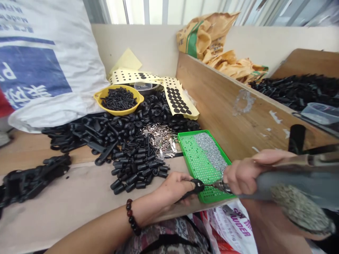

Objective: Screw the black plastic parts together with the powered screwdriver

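My left hand (pixel 176 188), with a beaded bracelet on the wrist, is closed on a black plastic part (pixel 197 186) at the table's front edge. My right hand (pixel 245 173) grips the front of a power screwdriver (pixel 221 185). Its thin metal bit meets the rounded end of the black part. The tool's rear is blurred at the right. Under the bit lies a green perforated tray (pixel 190 158) with many small silver screws (pixel 212 150) along its right side. Left of the tray are black cylindrical pieces (pixel 137 165) and a pile of small metal clips (pixel 162 139).
Black plastic arms (pixel 92 132) are heaped behind, beside a yellow bowl (pixel 119 111) of black rods. Sticker sheets (pixel 180 98) lean at the back. A wooden divider (pixel 212 91) borders the right. A white sack (pixel 60 77) stands left, near a bundle of black parts (pixel 34 176).
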`<state>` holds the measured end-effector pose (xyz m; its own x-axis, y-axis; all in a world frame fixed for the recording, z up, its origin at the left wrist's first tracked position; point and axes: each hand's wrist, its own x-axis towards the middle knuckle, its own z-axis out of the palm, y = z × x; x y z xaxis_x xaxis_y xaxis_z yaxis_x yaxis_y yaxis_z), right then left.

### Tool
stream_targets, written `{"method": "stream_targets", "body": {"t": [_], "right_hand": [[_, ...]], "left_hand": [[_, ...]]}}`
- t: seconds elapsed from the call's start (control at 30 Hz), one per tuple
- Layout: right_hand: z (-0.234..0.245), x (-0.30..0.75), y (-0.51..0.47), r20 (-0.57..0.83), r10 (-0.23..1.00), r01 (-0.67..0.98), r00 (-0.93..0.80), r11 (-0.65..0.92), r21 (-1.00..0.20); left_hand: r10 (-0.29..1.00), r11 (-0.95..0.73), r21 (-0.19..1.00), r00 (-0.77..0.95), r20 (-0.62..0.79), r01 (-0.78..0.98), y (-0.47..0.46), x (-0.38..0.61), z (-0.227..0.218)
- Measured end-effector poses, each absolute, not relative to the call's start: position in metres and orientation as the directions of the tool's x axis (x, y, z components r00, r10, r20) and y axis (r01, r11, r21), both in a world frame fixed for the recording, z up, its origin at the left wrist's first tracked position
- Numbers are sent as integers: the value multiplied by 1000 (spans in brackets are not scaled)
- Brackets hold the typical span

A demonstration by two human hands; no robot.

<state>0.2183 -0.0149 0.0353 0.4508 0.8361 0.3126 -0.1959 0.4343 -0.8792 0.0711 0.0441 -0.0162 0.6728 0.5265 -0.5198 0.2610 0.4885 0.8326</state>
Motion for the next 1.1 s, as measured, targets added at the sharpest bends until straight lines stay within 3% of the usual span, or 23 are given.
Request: {"method": "stream_targets", "body": {"t": [0.1, 0.2, 0.33, 1.1], "right_hand": [[21, 224, -16, 398, 828, -203, 395, 501, -841], [-4, 227, -18, 237, 908, -314, 346, 350, -883], [-26, 227, -19, 176, 924, -381, 340, 306, -872], [-32, 223, -21, 123, 909, -414, 399, 298, -860]], "left_hand": [[521, 486, 844, 701, -487, 225, 47, 67, -15], [528, 487, 859, 731, -432, 156, 48, 62, -13], [532, 503, 851, 723, -441, 149, 49, 56, -8], [517, 467, 855, 714, -472, 226, 50, 50, -17]]}}
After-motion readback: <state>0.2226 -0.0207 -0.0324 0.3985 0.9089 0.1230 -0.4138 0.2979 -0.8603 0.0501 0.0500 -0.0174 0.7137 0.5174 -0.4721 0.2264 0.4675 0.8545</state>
